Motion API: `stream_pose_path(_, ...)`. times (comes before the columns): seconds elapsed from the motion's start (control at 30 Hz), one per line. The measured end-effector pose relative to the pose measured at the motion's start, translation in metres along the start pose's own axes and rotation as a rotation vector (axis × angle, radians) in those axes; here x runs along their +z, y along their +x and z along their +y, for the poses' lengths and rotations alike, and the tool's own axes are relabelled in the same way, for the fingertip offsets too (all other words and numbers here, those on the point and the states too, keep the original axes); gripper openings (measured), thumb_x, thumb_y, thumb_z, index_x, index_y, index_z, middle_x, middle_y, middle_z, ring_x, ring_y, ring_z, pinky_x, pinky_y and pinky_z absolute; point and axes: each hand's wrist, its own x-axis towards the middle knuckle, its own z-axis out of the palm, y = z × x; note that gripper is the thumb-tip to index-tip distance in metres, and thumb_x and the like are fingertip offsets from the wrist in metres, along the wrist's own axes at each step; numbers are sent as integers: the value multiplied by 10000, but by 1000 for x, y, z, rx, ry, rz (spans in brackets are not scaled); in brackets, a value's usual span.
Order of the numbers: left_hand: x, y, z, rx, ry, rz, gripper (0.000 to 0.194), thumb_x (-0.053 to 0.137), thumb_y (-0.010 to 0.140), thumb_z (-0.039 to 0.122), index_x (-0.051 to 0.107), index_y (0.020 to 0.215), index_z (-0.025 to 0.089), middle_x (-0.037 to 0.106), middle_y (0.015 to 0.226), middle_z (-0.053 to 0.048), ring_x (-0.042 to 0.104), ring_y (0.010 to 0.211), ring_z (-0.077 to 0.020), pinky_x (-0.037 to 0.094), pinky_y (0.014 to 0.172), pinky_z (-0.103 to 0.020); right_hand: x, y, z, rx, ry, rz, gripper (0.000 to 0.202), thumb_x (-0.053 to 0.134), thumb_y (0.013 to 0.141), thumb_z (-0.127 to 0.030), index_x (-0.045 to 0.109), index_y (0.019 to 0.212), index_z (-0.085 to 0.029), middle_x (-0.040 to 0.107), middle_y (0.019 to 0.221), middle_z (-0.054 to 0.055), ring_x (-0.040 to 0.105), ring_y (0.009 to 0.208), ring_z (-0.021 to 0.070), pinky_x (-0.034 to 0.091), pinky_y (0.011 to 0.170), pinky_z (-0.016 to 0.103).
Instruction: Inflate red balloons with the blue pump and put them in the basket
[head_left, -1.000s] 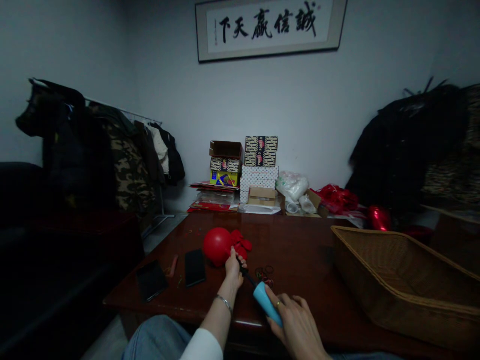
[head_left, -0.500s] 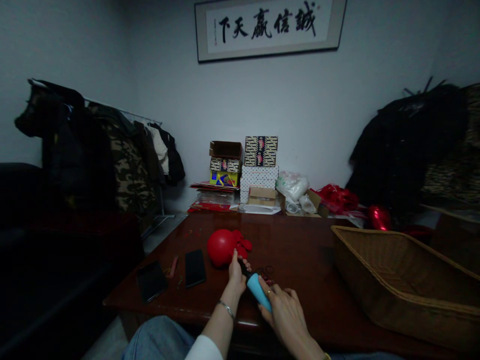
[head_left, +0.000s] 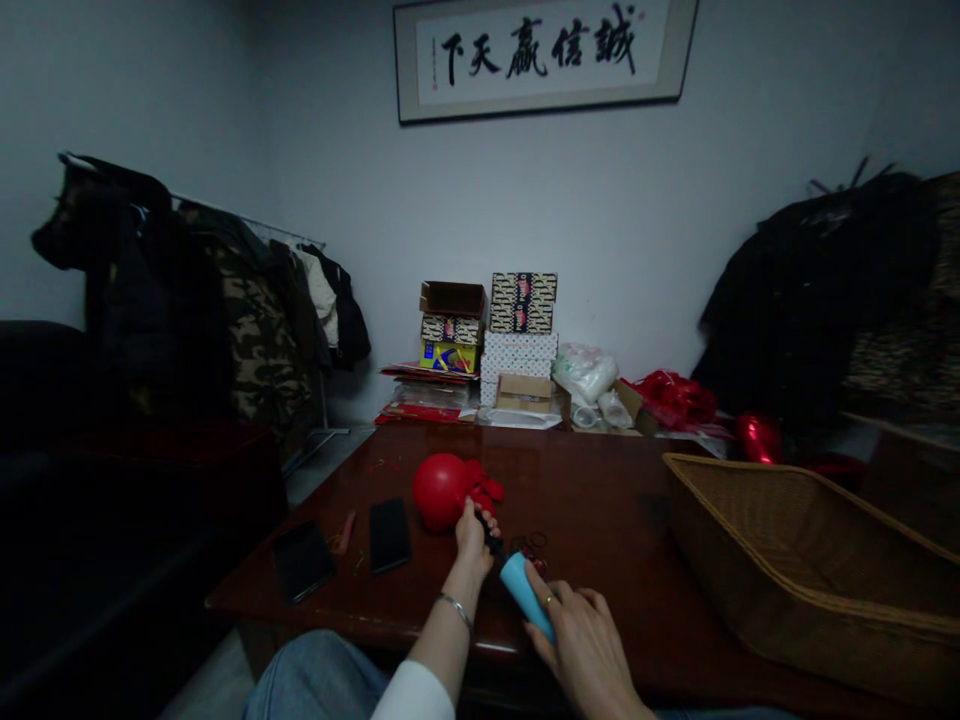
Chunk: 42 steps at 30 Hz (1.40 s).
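Observation:
A round red balloon (head_left: pixel 440 491), inflated, is at the middle of the dark table. My left hand (head_left: pixel 474 535) is closed at its near right side, around the black nozzle end (head_left: pixel 490 537) of a hand pump. The pump's light blue barrel (head_left: pixel 527 596) slants down to the right, and my right hand (head_left: pixel 581 635) is wrapped round it. Several flat red balloons (head_left: pixel 489 484) lie just behind the inflated one. Thin dark loops (head_left: pixel 534 542) lie on the table beyond the pump.
A large wicker basket (head_left: pixel 795 560) stands on the right of the table (head_left: pixel 600 500). Two dark phone-like slabs (head_left: pixel 389 535) and a small pink object (head_left: pixel 346 533) lie on the left. Boxes (head_left: pixel 519 355) and plastic bags (head_left: pixel 587 370) are behind the table.
My right hand and the blue barrel have moved slightly down and to the right, away from my left hand, and more of the dark part between them shows.

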Motion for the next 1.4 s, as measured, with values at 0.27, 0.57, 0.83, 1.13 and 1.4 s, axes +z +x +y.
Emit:
stream_pose_path(0.27, -2, 13, 11, 63, 8, 31, 336, 523, 816, 447, 399, 645, 185, 363, 466, 69, 348, 345, -47, 251, 321, -149, -1, -22, 21, -48, 51, 23, 593, 539, 790, -300, 335, 1344, -359, 612, 954, -1, 587, 845, 174, 315, 840, 344)
stream_pose_path(0.57, 1, 15, 19, 57, -20, 27, 327, 475, 847, 443, 400, 663, 183, 361, 463, 69, 334, 336, -44, 235, 318, -145, -2, -33, 32, -75, 77, 29, 579, 549, 784, -319, 363, 1331, -347, 622, 971, 10, 593, 853, 174, 308, 864, 350)
stream_pose_path(0.83, -3, 9, 12, 55, 3, 19, 357, 484, 825, 491, 394, 663, 186, 365, 460, 71, 330, 330, -45, 230, 315, -144, -1, -23, 22, -54, 63, 4, 584, 536, 770, -260, 373, 1325, -343, 606, 959, 9, 581, 858, 169, 301, 848, 335)
stream_pose_path(1.13, -5, -3, -2, -2, 20, 19, 387, 504, 795, 532, 403, 654, 186, 397, 458, 58, 353, 341, -55, 266, 334, -161, -7, 3, 3, -16, 24, -48, 557, 521, 783, -244, 398, 1324, -282, 613, 969, 46, 583, 839, 181, 310, 826, 326)
stream_pose_path(1.4, -4, -5, 0, 11, -16, -2, 347, 540, 797, 477, 431, 671, 173, 443, 493, 36, 399, 371, -64, 304, 351, -168, -6, 14, -4, 33, 4, -89, 564, 507, 807, -288, 359, 1350, -275, 611, 995, 57, 590, 816, 197, 333, 793, 334)
